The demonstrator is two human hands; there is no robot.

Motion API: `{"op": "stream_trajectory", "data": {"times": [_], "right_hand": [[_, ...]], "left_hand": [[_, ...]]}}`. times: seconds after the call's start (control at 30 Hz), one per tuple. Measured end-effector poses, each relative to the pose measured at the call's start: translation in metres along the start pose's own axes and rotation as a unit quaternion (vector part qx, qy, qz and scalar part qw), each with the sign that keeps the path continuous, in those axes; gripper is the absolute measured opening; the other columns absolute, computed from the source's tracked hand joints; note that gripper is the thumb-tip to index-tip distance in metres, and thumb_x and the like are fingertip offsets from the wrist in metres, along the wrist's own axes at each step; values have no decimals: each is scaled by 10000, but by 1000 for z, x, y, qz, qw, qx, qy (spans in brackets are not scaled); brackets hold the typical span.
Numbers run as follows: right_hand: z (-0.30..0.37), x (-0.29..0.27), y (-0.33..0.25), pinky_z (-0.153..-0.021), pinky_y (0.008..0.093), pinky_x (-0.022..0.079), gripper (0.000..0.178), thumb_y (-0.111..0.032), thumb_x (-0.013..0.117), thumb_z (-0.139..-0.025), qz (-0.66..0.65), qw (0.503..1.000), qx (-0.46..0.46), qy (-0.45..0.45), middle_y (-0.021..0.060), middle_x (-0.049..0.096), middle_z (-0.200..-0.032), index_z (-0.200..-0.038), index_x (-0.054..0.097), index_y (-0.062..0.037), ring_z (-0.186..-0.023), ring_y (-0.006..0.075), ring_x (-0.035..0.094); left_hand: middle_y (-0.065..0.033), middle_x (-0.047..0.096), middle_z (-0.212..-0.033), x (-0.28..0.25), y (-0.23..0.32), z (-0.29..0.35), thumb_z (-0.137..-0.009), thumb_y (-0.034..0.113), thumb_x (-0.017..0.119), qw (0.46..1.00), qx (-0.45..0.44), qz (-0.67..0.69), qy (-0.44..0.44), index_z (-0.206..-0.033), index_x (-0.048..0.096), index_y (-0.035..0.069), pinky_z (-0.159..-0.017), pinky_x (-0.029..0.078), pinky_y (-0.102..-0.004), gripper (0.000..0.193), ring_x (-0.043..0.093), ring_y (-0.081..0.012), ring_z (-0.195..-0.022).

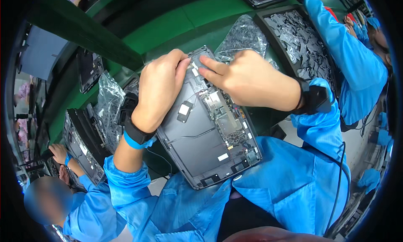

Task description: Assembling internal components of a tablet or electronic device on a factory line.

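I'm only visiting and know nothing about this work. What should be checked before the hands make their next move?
1. Device open, insides showing: ok.
2. Left hand at the device's far end: ok. Anything between its pinched fingertips: cannot tell.
3. Right hand with two fingers reaching to the far end: ok.
4. Blue wristband around the left wrist: ok.
5. Small dark part with a white patch fastened down: cannot tell.
6. Clear plastic bag apart from the device: cannot tell; it lies close by.
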State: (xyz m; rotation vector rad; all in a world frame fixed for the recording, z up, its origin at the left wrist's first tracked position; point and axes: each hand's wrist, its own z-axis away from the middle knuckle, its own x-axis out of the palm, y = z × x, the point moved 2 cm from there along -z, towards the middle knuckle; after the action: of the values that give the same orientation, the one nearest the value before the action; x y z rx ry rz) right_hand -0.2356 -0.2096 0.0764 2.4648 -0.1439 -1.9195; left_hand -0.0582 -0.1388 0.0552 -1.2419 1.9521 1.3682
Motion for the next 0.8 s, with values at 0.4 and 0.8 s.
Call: {"op": "stream_trajectory", "data": {"times": [0.4, 0.8], "right_hand": [[66, 18, -2, -1024, 420, 414, 420, -84, 552, -879, -212, 938, 192, 197, 198, 462, -1447, -1296, 580, -40, -1244, 371, 506], [91, 44, -69, -1146, 521, 41, 547, -327, 470, -1005, -458, 834, 273, 140, 188, 125, -1612, -1432, 418, 11, -1487, 387, 1]], "left_hand": [[-213, 344, -1516, -38, 11, 91, -926, 61, 501, 985, -76, 70, 140, -1437, 368, -54, -1168, 182, -408, 541, 293, -342, -1426], [-179, 385, -1463, -1, 50, 191, -1041, 244, 375, 850, -324, 380, 168, -1478, 270, -68, -1114, 261, -359, 546, 391, -241, -1314]]}}
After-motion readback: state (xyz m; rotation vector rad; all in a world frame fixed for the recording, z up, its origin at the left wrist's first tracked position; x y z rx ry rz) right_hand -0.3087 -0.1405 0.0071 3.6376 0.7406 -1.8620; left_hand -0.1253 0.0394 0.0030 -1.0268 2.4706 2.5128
